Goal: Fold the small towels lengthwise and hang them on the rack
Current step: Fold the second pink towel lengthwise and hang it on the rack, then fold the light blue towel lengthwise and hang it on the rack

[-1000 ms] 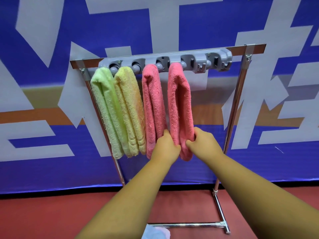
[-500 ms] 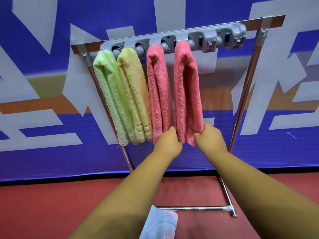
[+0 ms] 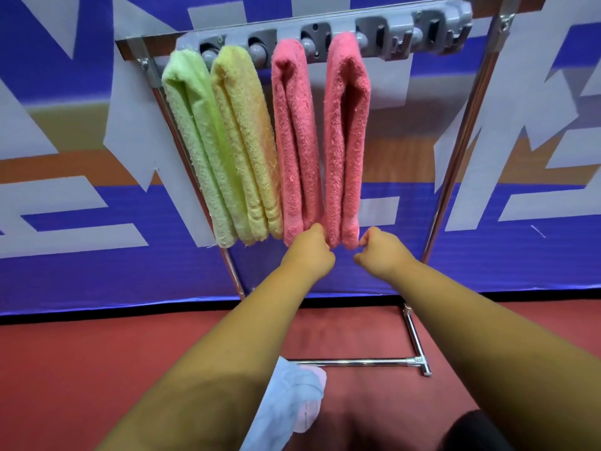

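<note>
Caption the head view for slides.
Left hand and right hand flank the hem of the rightmost pink towel on the rack.

Four folded terry towels hang from a grey plastic holder strip on a chrome rack: pale green towel, yellow towel, left pink towel, right pink towel. The left hand, fingers curled, meets the right pink towel's lower left edge; a pinch cannot be told. The right hand, fingers curled on nothing, sits just right of its bottom corner.
</note>
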Tool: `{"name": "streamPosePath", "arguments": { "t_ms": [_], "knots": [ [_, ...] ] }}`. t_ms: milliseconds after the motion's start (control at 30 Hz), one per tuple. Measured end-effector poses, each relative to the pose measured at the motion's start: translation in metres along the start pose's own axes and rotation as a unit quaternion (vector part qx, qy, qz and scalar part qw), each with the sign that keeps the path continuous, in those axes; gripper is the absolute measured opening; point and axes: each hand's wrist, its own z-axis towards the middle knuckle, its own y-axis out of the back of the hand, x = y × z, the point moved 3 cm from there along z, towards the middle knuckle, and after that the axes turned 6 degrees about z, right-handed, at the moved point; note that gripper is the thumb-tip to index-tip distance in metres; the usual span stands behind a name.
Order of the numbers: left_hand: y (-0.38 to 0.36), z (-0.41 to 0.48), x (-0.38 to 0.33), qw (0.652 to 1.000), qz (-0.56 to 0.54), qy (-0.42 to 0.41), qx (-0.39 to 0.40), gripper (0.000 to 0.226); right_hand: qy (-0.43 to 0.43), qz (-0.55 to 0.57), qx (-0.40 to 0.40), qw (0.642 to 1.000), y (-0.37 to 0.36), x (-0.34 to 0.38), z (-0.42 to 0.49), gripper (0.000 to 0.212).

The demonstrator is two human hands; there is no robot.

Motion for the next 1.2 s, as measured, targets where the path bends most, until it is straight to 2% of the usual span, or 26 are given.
{"name": "streamPosePath", "arguments": {
  "t_ms": [167, 367, 567, 900, 1067, 1200],
  "knots": [
    [0.009, -0.027, 0.014, 1.000, -0.021, 0.010, 0.018, 0.020, -0.007, 0.004, -0.010, 1.000, 0.008, 0.012, -0.023, 0.008],
    [0.021, -0.062, 0.037, 0.996, -0.073, 0.030, 0.033, 0.016, 0.008, 0.014, -0.031, 0.999, 0.013, 0.026, -0.058, 0.019],
    [0.028, -0.097, 0.054, 0.994, -0.091, 0.052, 0.033, 0.016, 0.028, 0.048, -0.038, 0.998, -0.007, 0.033, -0.089, 0.008],
    [-0.058, -0.141, 0.146, 0.983, -0.070, 0.135, 0.105, 0.008, 0.008, 0.008, 0.088, 0.996, -0.136, 0.001, -0.106, 0.013],
    [-0.114, -0.149, 0.220, 0.956, -0.014, 0.190, 0.221, 0.019, -0.013, -0.048, 0.168, 0.985, -0.218, -0.025, -0.099, 0.024],
    [-0.147, -0.151, 0.275, 0.933, -0.015, 0.245, 0.262, 0.013, -0.008, -0.092, 0.233, 0.968, -0.274, -0.046, -0.087, 0.031]
  ]
}}
